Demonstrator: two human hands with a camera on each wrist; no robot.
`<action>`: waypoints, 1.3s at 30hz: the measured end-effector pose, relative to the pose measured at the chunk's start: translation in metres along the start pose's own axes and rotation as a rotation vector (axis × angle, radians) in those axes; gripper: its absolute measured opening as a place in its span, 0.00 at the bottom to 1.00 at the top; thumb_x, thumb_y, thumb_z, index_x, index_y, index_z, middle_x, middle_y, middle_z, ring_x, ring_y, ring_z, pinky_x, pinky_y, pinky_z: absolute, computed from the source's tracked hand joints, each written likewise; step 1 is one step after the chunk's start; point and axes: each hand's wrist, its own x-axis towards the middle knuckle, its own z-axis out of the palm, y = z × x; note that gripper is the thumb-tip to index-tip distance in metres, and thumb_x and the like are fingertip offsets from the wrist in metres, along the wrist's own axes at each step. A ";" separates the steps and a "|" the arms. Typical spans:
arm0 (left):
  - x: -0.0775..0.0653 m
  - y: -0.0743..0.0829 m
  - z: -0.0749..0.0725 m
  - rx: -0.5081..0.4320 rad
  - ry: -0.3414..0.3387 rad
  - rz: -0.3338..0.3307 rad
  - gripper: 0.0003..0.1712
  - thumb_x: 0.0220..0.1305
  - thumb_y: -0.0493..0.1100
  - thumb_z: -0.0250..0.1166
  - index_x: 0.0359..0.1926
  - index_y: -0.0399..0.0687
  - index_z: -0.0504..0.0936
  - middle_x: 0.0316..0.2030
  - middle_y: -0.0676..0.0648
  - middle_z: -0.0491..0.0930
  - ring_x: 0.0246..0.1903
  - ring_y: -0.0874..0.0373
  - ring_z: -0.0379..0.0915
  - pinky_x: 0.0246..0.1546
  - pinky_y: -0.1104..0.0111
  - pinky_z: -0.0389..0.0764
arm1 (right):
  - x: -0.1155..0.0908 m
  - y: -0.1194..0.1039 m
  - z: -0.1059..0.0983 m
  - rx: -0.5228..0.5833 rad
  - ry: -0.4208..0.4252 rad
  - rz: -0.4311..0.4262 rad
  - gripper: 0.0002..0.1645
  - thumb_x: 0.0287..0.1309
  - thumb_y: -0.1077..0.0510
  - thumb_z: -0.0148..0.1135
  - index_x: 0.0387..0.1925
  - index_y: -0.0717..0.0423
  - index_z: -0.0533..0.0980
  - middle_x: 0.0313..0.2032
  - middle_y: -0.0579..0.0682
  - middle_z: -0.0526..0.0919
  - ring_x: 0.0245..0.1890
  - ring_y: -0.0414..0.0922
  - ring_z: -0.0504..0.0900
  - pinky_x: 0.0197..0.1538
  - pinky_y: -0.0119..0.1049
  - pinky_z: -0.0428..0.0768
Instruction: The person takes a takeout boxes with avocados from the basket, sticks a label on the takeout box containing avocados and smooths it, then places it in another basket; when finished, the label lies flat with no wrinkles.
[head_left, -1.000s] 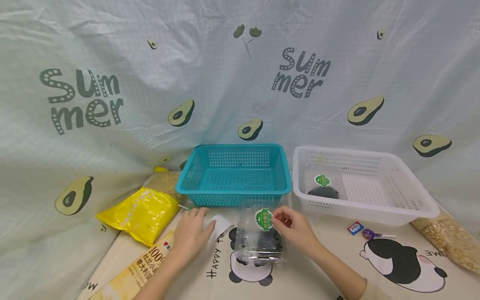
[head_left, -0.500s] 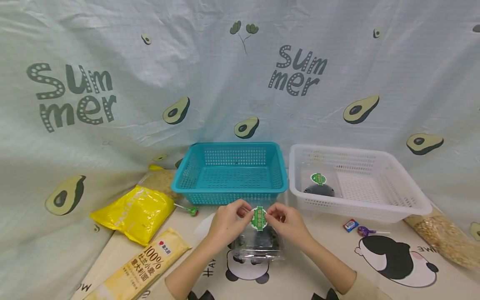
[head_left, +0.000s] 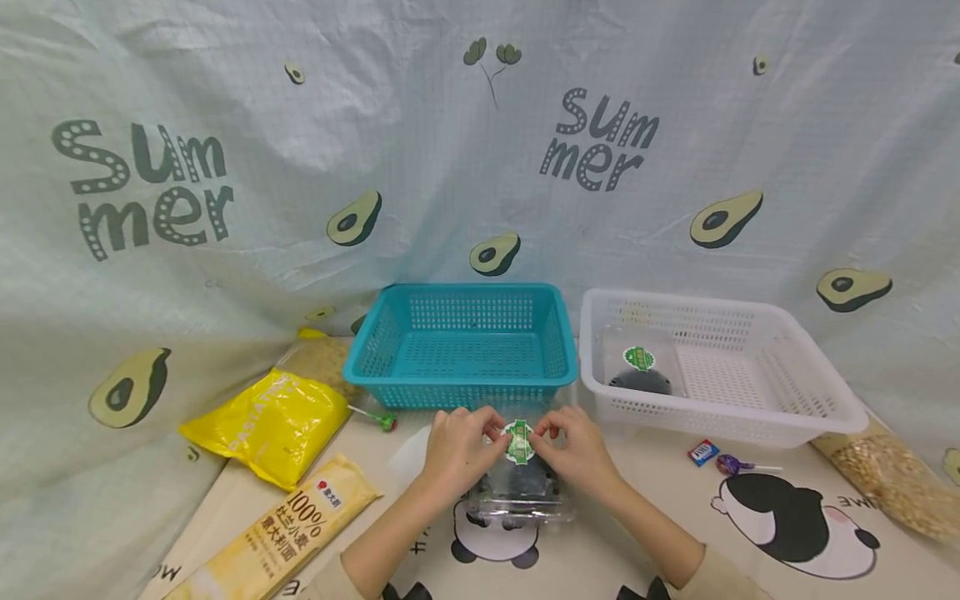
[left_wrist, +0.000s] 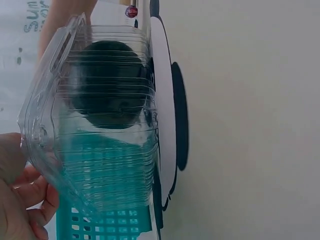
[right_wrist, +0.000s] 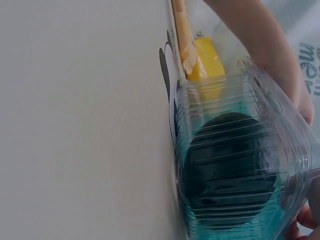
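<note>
A clear plastic clamshell box (head_left: 558, 508) stands on the table in the head view, with a dark round thing (left_wrist: 107, 82) inside. Over its lid lies a round green-and-white sticker (head_left: 519, 443). My left hand (head_left: 459, 450) holds the sticker's left edge, thumb on it and fingers curled. At the right edge, my right hand (head_left: 579, 450) holds it the same way, its thumb close to the other. Both wrist views show the box from the side, with curled fingers beside its lid and the sticker out of sight.
Behind stand a teal basket (head_left: 461, 396) and a white basket (head_left: 750, 423) holding a similar box (head_left: 643, 382) with a sticker. White paper (head_left: 408, 454), two lollipops, a yellow bag (head_left: 273, 429) and a pasta packet (head_left: 277, 529) lie left and right. A grain bag (head_left: 885, 483) is far right.
My left hand has left the white paper and come right to the sticker, joining my right hand. The sticker has shifted slightly left and now sits between both thumbs over the lid.
</note>
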 end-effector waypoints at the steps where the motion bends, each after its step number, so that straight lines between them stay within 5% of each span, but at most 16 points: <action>1: 0.000 0.000 0.000 0.015 0.011 0.010 0.07 0.45 0.51 0.68 0.25 0.57 0.81 0.18 0.62 0.78 0.21 0.65 0.67 0.25 0.73 0.57 | 0.000 0.000 0.000 0.000 0.002 -0.002 0.11 0.41 0.59 0.67 0.17 0.42 0.73 0.18 0.39 0.66 0.25 0.40 0.64 0.28 0.29 0.62; 8: 0.001 -0.004 0.001 0.088 0.071 0.122 0.09 0.41 0.54 0.69 0.23 0.58 0.81 0.22 0.60 0.79 0.25 0.63 0.68 0.26 0.71 0.59 | 0.004 -0.002 -0.003 -0.077 -0.032 0.010 0.10 0.38 0.58 0.68 0.21 0.47 0.73 0.19 0.43 0.68 0.26 0.39 0.63 0.29 0.30 0.62; 11: -0.002 -0.007 -0.002 0.081 0.070 0.239 0.09 0.44 0.55 0.67 0.27 0.60 0.82 0.30 0.59 0.80 0.35 0.61 0.70 0.31 0.68 0.64 | 0.006 -0.005 -0.007 -0.136 -0.015 -0.131 0.11 0.36 0.59 0.69 0.26 0.49 0.76 0.24 0.42 0.73 0.29 0.38 0.66 0.31 0.32 0.67; 16: -0.013 -0.012 -0.010 0.088 -0.074 0.392 0.16 0.52 0.59 0.59 0.39 0.61 0.82 0.43 0.58 0.79 0.49 0.60 0.69 0.39 0.64 0.67 | 0.000 -0.007 -0.012 -0.227 -0.113 -0.411 0.11 0.45 0.55 0.65 0.34 0.48 0.79 0.39 0.43 0.80 0.44 0.42 0.72 0.44 0.40 0.70; 19: -0.019 -0.015 -0.015 0.119 -0.126 0.429 0.20 0.55 0.61 0.55 0.44 0.60 0.80 0.46 0.57 0.78 0.51 0.59 0.67 0.42 0.63 0.66 | -0.005 -0.007 -0.015 -0.291 -0.174 -0.436 0.10 0.51 0.50 0.60 0.36 0.46 0.79 0.42 0.42 0.80 0.48 0.42 0.71 0.48 0.44 0.65; 24: -0.027 -0.020 -0.018 0.091 -0.100 0.467 0.18 0.56 0.59 0.56 0.43 0.59 0.81 0.46 0.57 0.78 0.52 0.58 0.67 0.44 0.62 0.66 | -0.013 -0.005 -0.021 -0.347 -0.130 -0.457 0.09 0.52 0.47 0.59 0.30 0.45 0.80 0.37 0.39 0.81 0.46 0.42 0.70 0.50 0.46 0.59; 28: -0.031 -0.020 -0.021 0.044 -0.154 0.410 0.23 0.57 0.62 0.53 0.48 0.58 0.78 0.52 0.52 0.73 0.56 0.54 0.63 0.46 0.58 0.66 | -0.018 -0.003 -0.026 -0.335 -0.124 -0.445 0.12 0.52 0.46 0.58 0.35 0.45 0.79 0.43 0.43 0.79 0.48 0.42 0.69 0.49 0.46 0.60; 35: -0.046 -0.016 -0.032 -0.176 -0.417 0.076 0.44 0.49 0.70 0.55 0.64 0.56 0.59 0.66 0.44 0.52 0.62 0.46 0.53 0.52 0.49 0.65 | -0.037 -0.003 -0.035 -0.213 -0.128 -0.284 0.34 0.48 0.46 0.61 0.56 0.57 0.68 0.57 0.53 0.68 0.55 0.50 0.64 0.52 0.53 0.62; 39: -0.053 -0.018 -0.033 -0.266 -0.469 0.032 0.47 0.47 0.63 0.63 0.65 0.55 0.56 0.66 0.44 0.49 0.62 0.47 0.53 0.52 0.51 0.67 | -0.048 -0.005 -0.037 -0.131 -0.209 -0.162 0.39 0.50 0.42 0.60 0.59 0.59 0.64 0.59 0.56 0.65 0.58 0.55 0.64 0.53 0.53 0.67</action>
